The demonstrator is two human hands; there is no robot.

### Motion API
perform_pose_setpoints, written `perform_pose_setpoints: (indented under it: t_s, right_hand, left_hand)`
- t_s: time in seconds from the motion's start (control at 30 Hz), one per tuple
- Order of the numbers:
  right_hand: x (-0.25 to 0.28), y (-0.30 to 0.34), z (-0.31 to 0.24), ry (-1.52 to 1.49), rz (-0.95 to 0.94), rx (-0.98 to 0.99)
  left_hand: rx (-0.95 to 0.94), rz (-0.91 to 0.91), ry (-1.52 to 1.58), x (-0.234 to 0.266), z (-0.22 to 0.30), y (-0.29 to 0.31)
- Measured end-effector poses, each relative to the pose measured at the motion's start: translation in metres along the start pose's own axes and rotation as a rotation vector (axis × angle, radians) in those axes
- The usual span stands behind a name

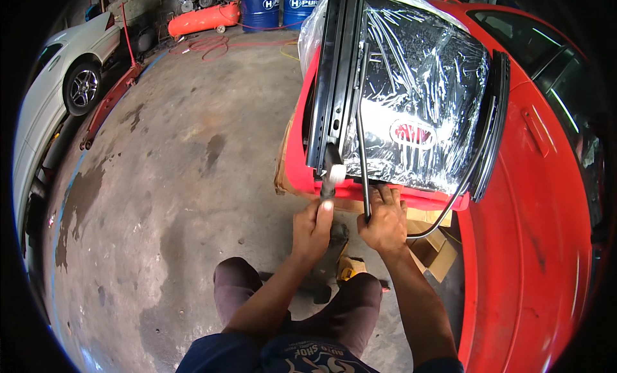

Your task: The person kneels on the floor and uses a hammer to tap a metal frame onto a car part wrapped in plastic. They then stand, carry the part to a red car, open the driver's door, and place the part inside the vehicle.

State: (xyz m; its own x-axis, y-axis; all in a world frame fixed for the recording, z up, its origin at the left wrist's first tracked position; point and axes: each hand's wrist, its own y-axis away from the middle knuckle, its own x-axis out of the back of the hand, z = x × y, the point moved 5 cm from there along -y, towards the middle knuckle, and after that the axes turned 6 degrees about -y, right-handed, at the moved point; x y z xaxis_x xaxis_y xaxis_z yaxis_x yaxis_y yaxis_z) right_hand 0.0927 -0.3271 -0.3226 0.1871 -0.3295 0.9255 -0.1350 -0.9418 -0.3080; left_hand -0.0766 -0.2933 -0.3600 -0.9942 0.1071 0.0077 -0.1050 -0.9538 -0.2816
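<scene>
Lying along the left side of the film-wrapped panel [424,103], the black rail [329,90] is overlapped at its near end by a pale-headed tool [336,174], gripped by the fingers of the left hand [313,230]. The right hand [387,226] is placed at the red edge [427,198] beside a black tube [363,154]; whether its fingers are closed on anything cannot be told.

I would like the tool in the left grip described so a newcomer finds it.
Find the red car, then the wrapped panel left of it. At the panel's near left corner, the left grip holds the tool; its white end sets it apart from the black rail.
</scene>
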Motion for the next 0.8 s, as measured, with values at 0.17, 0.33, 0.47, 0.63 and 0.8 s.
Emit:
perform_pose_setpoints:
  t_s: [0.17,0.33,0.47,0.63,0.8]
  right_hand:
    - [0.002,0.0,-0.002,-0.028,0.041,0.009]
    - [0.002,-0.006,-0.001,-0.078,0.028,-0.01]
    - [0.004,-0.007,-0.002,-0.078,0.071,0.01]
    - [0.005,-0.005,-0.002,-0.086,0.087,0.03]
    - [0.005,-0.005,0.0,-0.125,0.09,0.055]
  left_hand:
    - [0.045,-0.047,0.168,-0.008,0.007,-0.016]
    - [0.133,-0.061,0.071,-0.001,0.005,-0.024]
    - [0.064,-0.054,0.105,0.004,0.015,-0.012]
    - [0.202,-0.069,0.304,-0.007,0.011,-0.03]
    - [-0.009,-0.13,-0.021,0.019,-0.001,0.023]
